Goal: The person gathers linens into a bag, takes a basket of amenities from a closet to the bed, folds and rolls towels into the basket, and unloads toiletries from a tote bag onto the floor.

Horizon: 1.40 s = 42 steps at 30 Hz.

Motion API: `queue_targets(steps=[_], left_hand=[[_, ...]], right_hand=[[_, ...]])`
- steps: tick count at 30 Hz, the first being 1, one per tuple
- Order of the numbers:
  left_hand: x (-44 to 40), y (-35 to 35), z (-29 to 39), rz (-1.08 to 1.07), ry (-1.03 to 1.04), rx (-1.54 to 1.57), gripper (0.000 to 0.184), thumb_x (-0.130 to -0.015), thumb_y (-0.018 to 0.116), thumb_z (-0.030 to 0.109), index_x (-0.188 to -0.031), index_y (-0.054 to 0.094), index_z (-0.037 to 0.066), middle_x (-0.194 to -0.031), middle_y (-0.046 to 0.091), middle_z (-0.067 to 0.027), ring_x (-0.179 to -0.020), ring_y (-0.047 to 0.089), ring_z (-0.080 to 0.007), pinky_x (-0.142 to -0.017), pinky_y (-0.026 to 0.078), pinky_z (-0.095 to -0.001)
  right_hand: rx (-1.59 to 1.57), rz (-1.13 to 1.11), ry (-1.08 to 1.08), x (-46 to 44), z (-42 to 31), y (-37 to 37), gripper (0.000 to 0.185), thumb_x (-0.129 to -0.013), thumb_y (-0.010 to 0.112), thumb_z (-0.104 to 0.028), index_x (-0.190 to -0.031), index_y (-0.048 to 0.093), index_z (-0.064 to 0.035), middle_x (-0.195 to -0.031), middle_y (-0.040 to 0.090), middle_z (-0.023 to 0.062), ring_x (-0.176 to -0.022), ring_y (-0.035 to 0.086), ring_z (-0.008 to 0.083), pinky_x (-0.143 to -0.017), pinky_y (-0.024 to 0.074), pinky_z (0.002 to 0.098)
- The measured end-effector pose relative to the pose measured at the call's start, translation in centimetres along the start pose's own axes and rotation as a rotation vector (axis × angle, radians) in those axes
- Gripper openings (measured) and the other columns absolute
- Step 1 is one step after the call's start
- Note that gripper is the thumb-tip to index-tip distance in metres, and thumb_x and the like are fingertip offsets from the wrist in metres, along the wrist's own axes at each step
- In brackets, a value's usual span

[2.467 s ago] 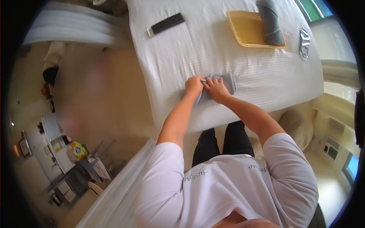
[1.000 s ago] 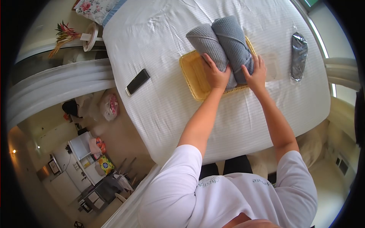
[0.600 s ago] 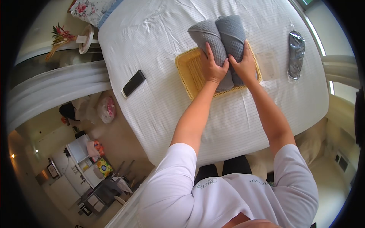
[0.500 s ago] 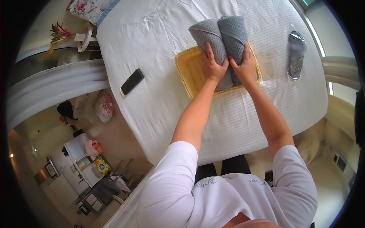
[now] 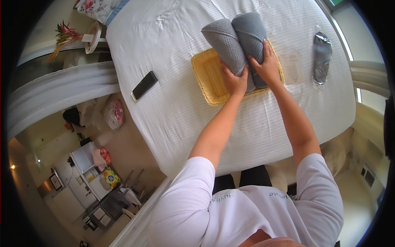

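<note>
Two grey rolled towels lie side by side, partly in a yellow wicker basket (image 5: 202,89), with their far ends sticking out past its far rim. My left hand (image 5: 235,81) grips the left rolled towel (image 5: 222,40) near its lower end, thumb on top and fingers at its outer side. Around the right rolled towel (image 5: 252,35) is my right hand (image 5: 268,68), its fingers along the outer side by the basket's right rim. The left part of the basket shows its bare woven bottom. My hands hide part of the towels' near ends.
The basket stands on a bed with a white striped sheet (image 5: 173,123). A dark phone-like object (image 5: 144,86) lies to the left. To the right are a clear plastic sheet (image 5: 291,69) and a dark item in clear wrapping (image 5: 321,57). A floral pillow (image 5: 94,9) is at the far left.
Both towels have turned slightly, their far ends going left and away from me. My left hand has slid toward the near end of its towel. The basket has barely moved.
</note>
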<state>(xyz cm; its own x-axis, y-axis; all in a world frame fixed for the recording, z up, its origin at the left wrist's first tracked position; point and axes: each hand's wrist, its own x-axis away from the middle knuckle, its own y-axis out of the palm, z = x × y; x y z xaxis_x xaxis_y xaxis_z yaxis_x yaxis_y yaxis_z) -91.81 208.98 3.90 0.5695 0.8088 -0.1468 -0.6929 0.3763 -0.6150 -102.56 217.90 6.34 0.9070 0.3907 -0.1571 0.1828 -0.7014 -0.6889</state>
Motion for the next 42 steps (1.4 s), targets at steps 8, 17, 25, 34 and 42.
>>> queue_targets(steps=[8, 17, 25, 34, 42], left_hand=[[0.7, -3.0, 0.7, -0.143, 0.059, -0.092, 0.105, -0.07, 0.073, 0.043, -0.141, 0.012, -0.004, -0.14, 0.025, -0.03, -0.128, 0.031, -0.0431, -0.102, 0.03, -0.0482], [9.9, -13.3, -2.0, -0.201, 0.045, -0.214, 0.088, -0.079, 0.065, 0.029, -0.143, 0.012, 0.002, -0.145, 0.022, -0.0237, -0.133, 0.025, -0.0377, -0.105, 0.02, -0.057], [16.6, -17.2, -5.3, -0.306, -0.118, -0.256, 0.082, -0.079, 0.063, 0.024, -0.142, 0.016, 0.002, -0.145, 0.023, -0.0228, -0.135, 0.023, -0.0368, -0.106, 0.017, -0.0574], [15.8, -17.8, -5.1, -0.243, -0.155, -0.199, 0.077, -0.078, 0.064, 0.018, -0.14, 0.022, 0.0, -0.142, 0.025, -0.0267, -0.132, 0.026, -0.0391, -0.106, 0.024, -0.0498], [15.8, -20.0, -6.0, -0.243, -0.3, -0.21, 0.075, -0.079, 0.063, 0.018, -0.139, 0.021, 0.0, -0.142, 0.022, -0.0264, -0.133, 0.023, -0.0391, -0.107, 0.025, -0.045]], right_hand=[[-0.041, 0.16, 0.026, 5.4, 2.5, -2.3, 0.064, -0.083, 0.061, -0.041, -0.133, 0.042, -0.0052, -0.139, 0.036, 0.0229, -0.129, 0.033, 0.0367, -0.107, 0.0262, 0.0435], [0.32, 0.046, 0.833, 5.8, 14.3, -6.5, 0.088, -0.061, 0.076, -0.052, -0.128, 0.045, -0.0028, -0.12, 0.054, 0.0189, -0.115, 0.048, 0.0351, -0.095, 0.0388, 0.0436], [-0.99, 0.352, 0.58, 3.3, 12.4, -11.7, 0.031, -0.078, 0.068, -0.011, -0.106, 0.055, -0.0042, -0.095, 0.06, 0.006, -0.089, 0.057, 0.0143, -0.076, 0.0446, 0.0244], [-0.212, -0.544, 0.072, -5.0, -6.7, -13.5, 0.025, -0.085, 0.054, -0.009, -0.109, 0.059, -0.001, -0.098, 0.064, 0.0097, -0.093, 0.058, 0.0195, -0.082, 0.0445, 0.0321], [0.009, -0.533, 0.005, -14.0, -12.0, -5.1, 0.028, -0.084, 0.044, -0.022, -0.1, 0.064, -0.0117, -0.094, 0.065, 0.0101, -0.085, 0.061, 0.0242, -0.077, 0.0481, 0.0356]])
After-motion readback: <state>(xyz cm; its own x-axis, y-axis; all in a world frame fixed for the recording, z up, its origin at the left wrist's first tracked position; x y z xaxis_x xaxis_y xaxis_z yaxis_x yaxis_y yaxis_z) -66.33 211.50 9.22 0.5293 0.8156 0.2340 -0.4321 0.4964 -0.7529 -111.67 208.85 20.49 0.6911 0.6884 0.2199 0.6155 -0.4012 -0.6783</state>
